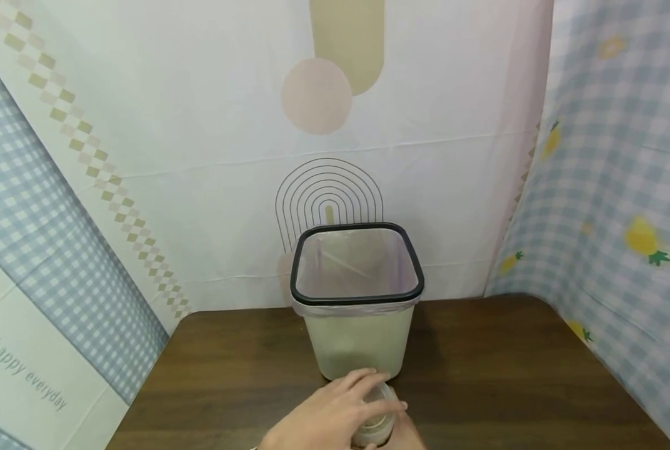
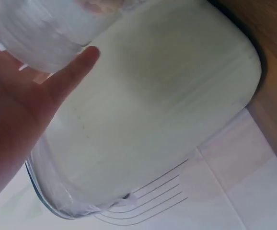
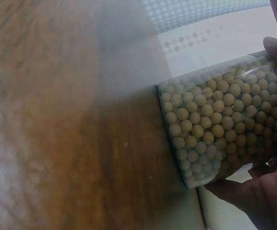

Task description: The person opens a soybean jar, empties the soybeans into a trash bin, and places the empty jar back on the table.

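Note:
A clear jar [image 3: 225, 117] full of round, pale yellow beans, like soybeans, is near the front edge of the table. My right hand [image 3: 268, 194] grips it around the side, thumb and fingers on opposite walls. From above, my left hand [image 1: 326, 412] curls its fingers around the jar's translucent lid [image 1: 375, 425]. In the left wrist view, the left hand's finger [image 2: 76, 72] lies against the clear plastic of the jar top. Much of the right hand is hidden behind the left in the head view.
Just beyond the hands stands a light-coloured bin [image 1: 360, 337] with a black rim and a thin plastic liner. It rests on a dark wooden table [image 1: 481, 362]. Patterned cloths [image 1: 200, 125] hang behind and at both sides.

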A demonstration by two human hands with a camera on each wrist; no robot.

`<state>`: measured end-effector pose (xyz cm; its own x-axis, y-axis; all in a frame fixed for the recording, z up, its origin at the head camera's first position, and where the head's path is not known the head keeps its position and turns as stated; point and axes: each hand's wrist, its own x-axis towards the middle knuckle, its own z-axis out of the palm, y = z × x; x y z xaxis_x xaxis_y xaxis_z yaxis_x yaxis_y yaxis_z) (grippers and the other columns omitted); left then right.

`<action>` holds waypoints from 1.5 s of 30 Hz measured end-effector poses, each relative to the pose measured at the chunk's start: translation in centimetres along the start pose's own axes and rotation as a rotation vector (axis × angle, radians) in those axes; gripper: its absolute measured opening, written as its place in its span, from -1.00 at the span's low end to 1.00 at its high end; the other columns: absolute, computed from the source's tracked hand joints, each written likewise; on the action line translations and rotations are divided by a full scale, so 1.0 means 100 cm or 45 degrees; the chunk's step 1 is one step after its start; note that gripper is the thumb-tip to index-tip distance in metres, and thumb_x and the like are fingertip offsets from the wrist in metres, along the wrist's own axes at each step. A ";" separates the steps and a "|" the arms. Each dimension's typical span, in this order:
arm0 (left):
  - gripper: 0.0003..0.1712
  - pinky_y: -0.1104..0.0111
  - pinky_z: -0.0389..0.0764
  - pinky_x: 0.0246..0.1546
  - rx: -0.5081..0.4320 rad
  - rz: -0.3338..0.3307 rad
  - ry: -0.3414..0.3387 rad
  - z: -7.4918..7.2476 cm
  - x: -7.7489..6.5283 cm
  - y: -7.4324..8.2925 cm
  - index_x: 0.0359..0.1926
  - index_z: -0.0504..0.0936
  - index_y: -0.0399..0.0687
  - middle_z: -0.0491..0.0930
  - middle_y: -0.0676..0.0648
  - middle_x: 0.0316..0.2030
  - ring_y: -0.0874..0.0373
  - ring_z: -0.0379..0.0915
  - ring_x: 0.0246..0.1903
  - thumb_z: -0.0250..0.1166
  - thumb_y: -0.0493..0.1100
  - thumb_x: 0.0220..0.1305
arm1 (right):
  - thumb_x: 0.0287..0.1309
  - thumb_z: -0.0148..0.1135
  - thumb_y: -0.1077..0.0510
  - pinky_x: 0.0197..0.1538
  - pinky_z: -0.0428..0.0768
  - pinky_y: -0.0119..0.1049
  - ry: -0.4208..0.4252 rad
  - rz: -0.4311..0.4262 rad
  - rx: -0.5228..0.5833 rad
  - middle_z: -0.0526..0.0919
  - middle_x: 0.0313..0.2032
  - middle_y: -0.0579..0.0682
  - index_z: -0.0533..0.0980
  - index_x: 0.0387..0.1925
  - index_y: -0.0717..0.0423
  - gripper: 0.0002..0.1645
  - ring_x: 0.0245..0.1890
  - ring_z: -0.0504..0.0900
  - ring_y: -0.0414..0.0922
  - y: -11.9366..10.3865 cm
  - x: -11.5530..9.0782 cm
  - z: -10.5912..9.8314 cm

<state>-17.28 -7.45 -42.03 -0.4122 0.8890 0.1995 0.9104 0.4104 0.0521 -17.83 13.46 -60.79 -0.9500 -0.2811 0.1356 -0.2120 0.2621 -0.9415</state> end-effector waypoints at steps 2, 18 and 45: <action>-0.26 0.36 0.68 0.02 0.050 -0.014 0.035 0.002 -0.001 0.001 0.55 0.35 0.46 0.34 0.01 0.45 0.07 0.34 0.36 0.31 0.27 0.41 | 0.13 0.51 0.08 -0.16 0.65 -0.32 -0.005 -0.008 -0.005 0.59 0.08 0.26 -0.01 0.44 0.63 0.19 -0.11 0.64 -0.24 -0.001 0.000 -0.001; -0.25 0.52 0.31 -0.63 0.435 -0.499 0.460 0.036 0.017 0.023 0.17 0.68 0.32 0.49 -0.04 -0.16 0.16 0.33 -0.28 0.26 0.62 0.15 | 0.32 0.34 0.39 0.11 0.54 -0.48 0.038 -0.386 0.261 0.46 0.29 -0.28 0.15 0.58 -0.05 -0.06 0.17 0.48 -0.44 0.038 0.013 0.003; -0.19 0.38 0.44 -0.53 0.046 -0.653 0.248 0.015 0.009 0.019 0.23 0.57 0.12 0.49 0.00 -0.20 0.16 0.41 -0.27 0.13 0.60 0.31 | -0.02 0.69 0.20 0.01 0.65 -0.28 0.054 -0.146 0.172 0.54 0.23 0.07 0.16 0.53 0.01 0.18 0.08 0.61 -0.21 0.000 0.003 0.004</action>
<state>-15.95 -5.58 -43.20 -0.7854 0.5203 0.3352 0.5912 0.7909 0.1576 -18.03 12.97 -60.91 -0.9307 -0.2624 0.2549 -0.2897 0.1030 -0.9516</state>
